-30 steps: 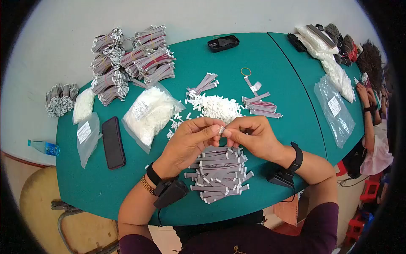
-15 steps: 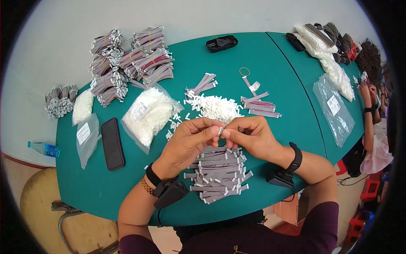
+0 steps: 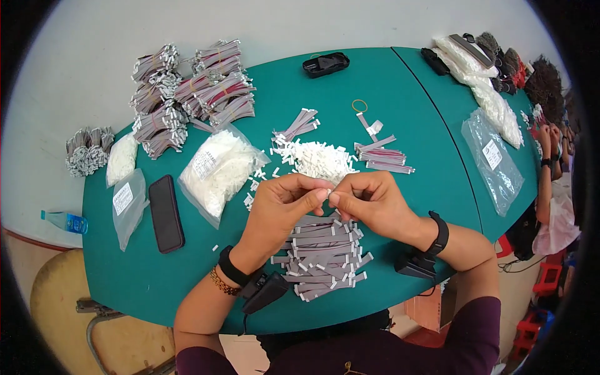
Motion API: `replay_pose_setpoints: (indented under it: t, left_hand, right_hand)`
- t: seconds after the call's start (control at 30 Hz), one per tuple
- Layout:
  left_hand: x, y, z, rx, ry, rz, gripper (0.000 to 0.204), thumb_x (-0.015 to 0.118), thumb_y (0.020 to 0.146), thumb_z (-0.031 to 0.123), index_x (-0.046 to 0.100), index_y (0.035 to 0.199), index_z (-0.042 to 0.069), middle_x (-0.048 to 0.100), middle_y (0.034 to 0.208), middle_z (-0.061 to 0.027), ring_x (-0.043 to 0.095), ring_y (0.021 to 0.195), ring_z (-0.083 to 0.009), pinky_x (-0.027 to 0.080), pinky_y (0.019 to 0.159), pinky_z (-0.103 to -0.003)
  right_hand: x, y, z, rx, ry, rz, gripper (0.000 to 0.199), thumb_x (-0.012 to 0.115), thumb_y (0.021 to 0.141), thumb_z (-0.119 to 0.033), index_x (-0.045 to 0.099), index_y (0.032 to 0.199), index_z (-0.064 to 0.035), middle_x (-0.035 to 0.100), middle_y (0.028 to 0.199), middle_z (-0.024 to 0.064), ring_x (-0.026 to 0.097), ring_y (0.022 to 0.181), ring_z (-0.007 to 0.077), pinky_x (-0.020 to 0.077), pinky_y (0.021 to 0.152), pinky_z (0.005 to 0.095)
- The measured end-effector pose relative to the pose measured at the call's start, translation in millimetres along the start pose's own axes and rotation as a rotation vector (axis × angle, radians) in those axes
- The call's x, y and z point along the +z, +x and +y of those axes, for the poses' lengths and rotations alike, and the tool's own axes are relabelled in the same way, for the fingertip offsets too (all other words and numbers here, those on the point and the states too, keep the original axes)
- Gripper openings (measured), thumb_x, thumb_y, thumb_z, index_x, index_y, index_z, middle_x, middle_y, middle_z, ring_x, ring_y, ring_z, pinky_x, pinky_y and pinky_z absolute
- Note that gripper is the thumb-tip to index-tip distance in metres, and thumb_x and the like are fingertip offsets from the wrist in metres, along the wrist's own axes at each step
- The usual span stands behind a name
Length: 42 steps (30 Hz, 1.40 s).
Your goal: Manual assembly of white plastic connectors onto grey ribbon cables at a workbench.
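My left hand [image 3: 284,209] and my right hand [image 3: 372,203] meet fingertip to fingertip, both pinched on a small white connector [image 3: 329,192]. Fingers hide most of it, and I cannot make out whether a cable hangs from it. Just beyond my fingers spreads a heap of small white plastic pieces [image 3: 322,161]. Under and in front of my hands lies a stack of flat grey ribbon cables [image 3: 322,259] with white connectors at their ends. Smaller groups of ribbon cables [image 3: 384,155] lie to the right of the heap and behind it on the left [image 3: 299,125].
Bundled ribbon cables [image 3: 219,87] are piled at the back left of the green table [image 3: 206,287]. A bag of white pieces [image 3: 219,165], a phone [image 3: 167,214] and a flat plastic bag [image 3: 129,206] lie left. A black case [image 3: 326,64] sits far back. Another person's arm [image 3: 545,178] shows right.
My left wrist has turned slightly and shifted a little right. The connector between my fingertips is covered more than before. My right hand has hardly moved.
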State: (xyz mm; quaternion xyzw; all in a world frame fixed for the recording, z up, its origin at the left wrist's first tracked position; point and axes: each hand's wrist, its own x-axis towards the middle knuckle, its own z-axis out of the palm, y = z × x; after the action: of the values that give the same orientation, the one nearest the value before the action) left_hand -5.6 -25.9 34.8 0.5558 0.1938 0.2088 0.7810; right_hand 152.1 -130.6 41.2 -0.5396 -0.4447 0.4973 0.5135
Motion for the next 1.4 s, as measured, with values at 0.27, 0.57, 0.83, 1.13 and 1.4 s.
replay_pose_setpoints:
  t: [0.27, 0.57, 0.83, 1.13, 1.4]
  left_hand:
    - [3.2, -1.1, -1.2, 0.031, 0.021, 0.032, 0.014, 0.061, 0.083, 0.006, 0.063, 0.094, -0.002, 0.063, 0.085, -0.0067, 0.056, 0.070, -0.0103, 0.046, 0.065, -0.023]
    - [5.9, -1.3, -6.3, 0.067, 0.012, 0.061, 0.016, 0.061, 0.083, 0.007, 0.061, 0.096, -0.002, 0.063, 0.083, -0.0064, 0.055, 0.071, -0.0101, 0.045, 0.066, -0.023]
    - [4.5, 4.3, -3.2, 0.033, -0.040, 0.015, 0.022, 0.050, 0.092, 0.018, 0.056, 0.100, -0.001, 0.056, 0.074, -0.0021, 0.050, 0.064, -0.0087, 0.042, 0.063, -0.022]
    - [-2.3, 2.2, 1.7, 0.104, 0.424, -0.145, 0.027, 0.041, 0.096, 0.025, 0.047, 0.081, 0.004, 0.043, 0.068, 0.0024, 0.036, 0.058, -0.0040, 0.030, 0.050, -0.019]
    - [-4.4, 2.9, -2.3, 0.155, 0.401, -0.167, 0.025, 0.042, 0.096, 0.022, 0.046, 0.078, 0.005, 0.040, 0.067, 0.0038, 0.032, 0.057, -0.0026, 0.027, 0.049, -0.019]
  right_hand:
    - [5.0, -2.6, 2.1, -0.053, -0.038, 0.044, 0.018, 0.058, 0.087, -0.015, 0.060, 0.073, -0.0023, 0.056, 0.058, -0.0013, 0.044, 0.050, 0.0007, 0.0310, 0.043, 0.0182]
    - [5.2, 0.5, 3.8, -0.003, 0.061, 0.024, 0.020, 0.057, 0.088, -0.016, 0.059, 0.074, -0.0022, 0.055, 0.058, -0.0021, 0.045, 0.052, 0.0005, 0.0321, 0.044, 0.0181]
    - [0.1, 1.8, 0.4, -0.062, 0.002, 0.019, 0.016, 0.058, 0.088, -0.015, 0.060, 0.079, -0.0008, 0.054, 0.060, -0.0003, 0.049, 0.054, 0.0036, 0.0374, 0.049, 0.0180]
    - [-2.1, 2.7, 2.0, -0.006, 0.030, -0.050, 0.017, 0.056, 0.088, -0.015, 0.060, 0.080, 0.0000, 0.055, 0.061, 0.0004, 0.051, 0.055, 0.0043, 0.0397, 0.050, 0.0185]
    - [0.0, 2.7, -1.5, 0.076, 0.002, -0.160, 0.022, 0.053, 0.091, -0.016, 0.060, 0.079, 0.0002, 0.054, 0.061, 0.0008, 0.050, 0.055, 0.0046, 0.0389, 0.049, 0.0190]
